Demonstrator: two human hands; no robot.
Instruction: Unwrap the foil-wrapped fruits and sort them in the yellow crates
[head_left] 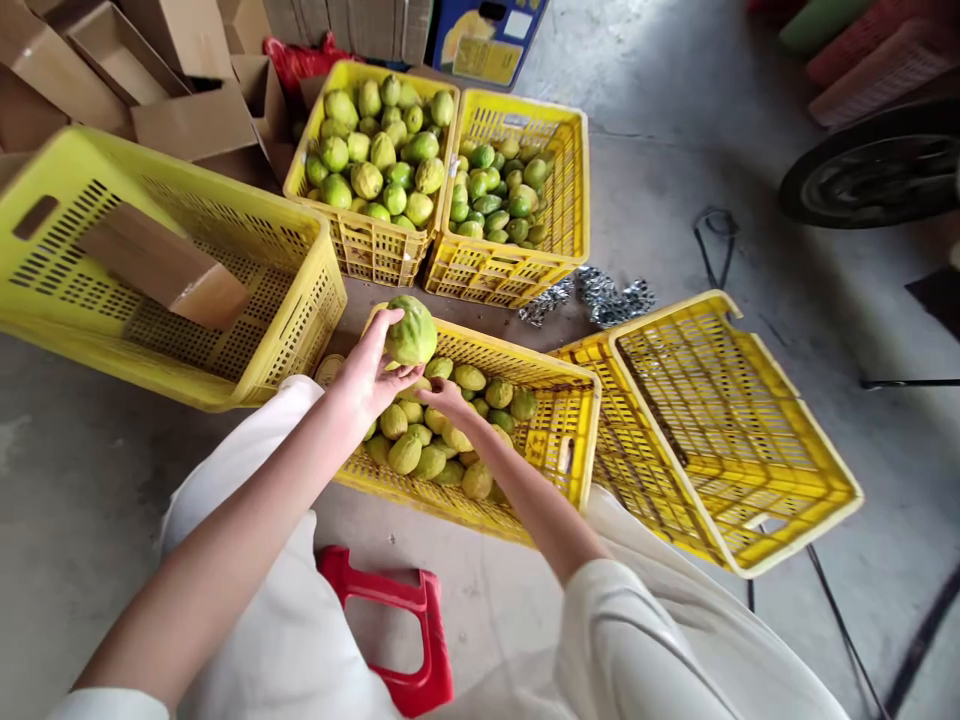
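My left hand [371, 370] is closed around a large green, lightly ribbed guava-like fruit [412, 331], raised above the near yellow crate [559, 440]. Just below it, my right hand [444, 397] reaches into that crate with bent fingers. Its fingertips meet a yellow-green fruit [412, 389] between the two hands; how firm that hold is cannot be made out. Many more yellow-green fruits [405, 454] lie loose in the same crate, partly covered by my hands and forearms.
Behind stand two yellow crates of fruit, left [367, 240] and right [517, 265]. A yellow crate [292, 310] at left holds a cardboard piece [161, 262]. Another yellow crate [739, 440] lies at right. A red stool [431, 640] is below; cardboard boxes [199, 125] and a wheel [877, 175] are farther off.
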